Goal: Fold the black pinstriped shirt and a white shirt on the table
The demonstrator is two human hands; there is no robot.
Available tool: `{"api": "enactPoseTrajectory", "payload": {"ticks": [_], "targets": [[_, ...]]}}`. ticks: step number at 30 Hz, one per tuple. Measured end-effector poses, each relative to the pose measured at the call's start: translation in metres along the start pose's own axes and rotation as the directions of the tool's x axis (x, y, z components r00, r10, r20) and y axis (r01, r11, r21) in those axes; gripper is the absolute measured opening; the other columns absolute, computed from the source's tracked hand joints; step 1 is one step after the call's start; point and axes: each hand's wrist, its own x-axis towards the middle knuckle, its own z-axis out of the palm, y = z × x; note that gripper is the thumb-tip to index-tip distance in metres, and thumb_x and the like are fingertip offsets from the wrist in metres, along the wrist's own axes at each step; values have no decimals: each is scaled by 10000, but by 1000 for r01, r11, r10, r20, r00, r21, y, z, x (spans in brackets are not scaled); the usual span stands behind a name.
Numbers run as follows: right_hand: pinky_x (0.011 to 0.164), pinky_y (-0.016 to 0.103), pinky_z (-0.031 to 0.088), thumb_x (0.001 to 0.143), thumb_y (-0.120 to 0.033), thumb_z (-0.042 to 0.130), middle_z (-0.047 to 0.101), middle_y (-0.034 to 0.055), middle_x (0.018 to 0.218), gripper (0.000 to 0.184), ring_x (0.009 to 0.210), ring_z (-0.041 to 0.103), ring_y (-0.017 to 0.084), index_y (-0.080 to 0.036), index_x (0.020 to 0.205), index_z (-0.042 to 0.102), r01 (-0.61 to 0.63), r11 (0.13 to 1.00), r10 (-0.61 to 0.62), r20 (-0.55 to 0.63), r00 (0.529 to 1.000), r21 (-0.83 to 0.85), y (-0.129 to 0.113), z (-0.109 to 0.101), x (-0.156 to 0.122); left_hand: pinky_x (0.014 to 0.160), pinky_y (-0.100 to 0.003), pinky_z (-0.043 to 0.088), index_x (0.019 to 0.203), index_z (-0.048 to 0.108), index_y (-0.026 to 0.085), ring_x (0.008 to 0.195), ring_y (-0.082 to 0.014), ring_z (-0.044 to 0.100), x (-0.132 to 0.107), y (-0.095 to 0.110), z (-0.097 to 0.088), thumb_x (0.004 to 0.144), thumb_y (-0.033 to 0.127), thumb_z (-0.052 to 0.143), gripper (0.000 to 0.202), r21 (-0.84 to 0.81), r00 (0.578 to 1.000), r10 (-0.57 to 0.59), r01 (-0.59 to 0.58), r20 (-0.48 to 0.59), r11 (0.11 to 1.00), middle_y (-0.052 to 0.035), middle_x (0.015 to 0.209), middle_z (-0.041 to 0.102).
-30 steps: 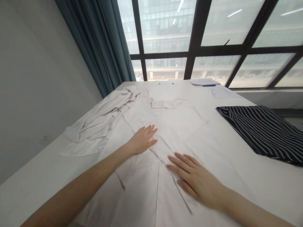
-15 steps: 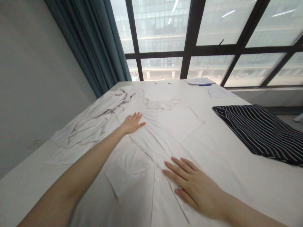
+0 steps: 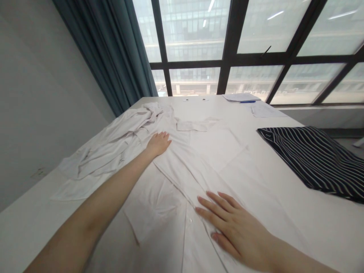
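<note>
Zero grip from right hand (image 3: 235,228), flat on the white shirt (image 3: 184,178), probably so it won't slide; left hand (image 3: 158,144) curled, can't tell if it's grabbing.

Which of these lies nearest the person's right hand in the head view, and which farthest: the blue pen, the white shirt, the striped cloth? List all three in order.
1. White shirt: directly under the right hand.
2. Striped cloth: off to the hand's right, on the table.
3. Blue pen: at the table's far end, by the papers.
</note>
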Motion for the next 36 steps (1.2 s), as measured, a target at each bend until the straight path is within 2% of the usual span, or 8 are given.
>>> {"api": "enactPoseTrajectory", "payload": {"ticks": [4,7,9,15,23,29,33,36], "targets": [[1163,537,247,1018,-395,334,204,-3,1606,551,1470,199,270,-330,1547,192,0,1000,0,6,1000,-1,0,0,0,1151,-398,275,1476,348,99,1438,-247,305,-21,53,-1,1008,475,301,602,-46,987,142,-139,72,989,-150,1554,322],[1168,539,234,1022,-408,313,176,-12,1611,551,1476,175,269,-333,1550,174,-9,1000,9,24,1000,-12,0,1,0,1176,-436,207,1522,232,87,1480,-253,184,-27,71,0,993,542,235,697,-107,975,184,-171,124,979,-145,1598,186],[1173,535,227,1025,-409,298,164,-16,1612,546,1478,168,266,-336,1551,167,-17,1000,17,30,999,-18,-1,1,0,1181,-453,184,1534,191,94,1489,-255,144,-21,66,0,981,581,201,737,-120,975,148,-129,165,984,-132,1607,146],[1177,531,230,1030,-410,272,148,-25,1612,542,1478,163,265,-335,1553,153,-25,999,26,50,998,-37,-1,2,0,1185,-441,169,1534,184,87,1486,-274,146,19,22,7,954,636,191,799,-69,981,-51,65,187,996,-157,1602,159],[1174,508,254,1029,-394,289,135,-24,1606,553,1470,199,260,-335,1556,131,-13,997,16,38,999,-79,1,3,0,1183,-451,175,1517,234,50,1483,-282,164,54,-3,26,938,660,191,842,-66,979,-127,139,158,988,-167,1598,182],[1176,502,247,1022,-391,321,158,-22,1607,559,1470,199,258,-333,1553,156,-5,998,7,24,1000,-65,1,2,0,1166,-464,198,1457,369,65,1446,-284,277,51,1,21,979,500,261,655,-39,992,-113,115,50,993,-189,1542,334],[1179,511,234,1018,-406,323,161,-31,1611,554,1477,175,259,-329,1549,184,-12,999,13,32,999,-42,0,0,0,1157,-425,215,1353,506,80,1372,-249,409,36,17,8,975,267,276,480,-26,997,-76,76,-10,997,-181,1454,474],[1183,520,217,1015,-404,326,168,-25,1613,552,1478,168,261,-321,1547,202,-26,999,27,41,999,-28,-1,0,0,1134,-398,270,1370,486,76,1369,-246,420,15,36,3,974,275,310,477,-36,1000,-27,27,10,999,-183,1463,463]]}}
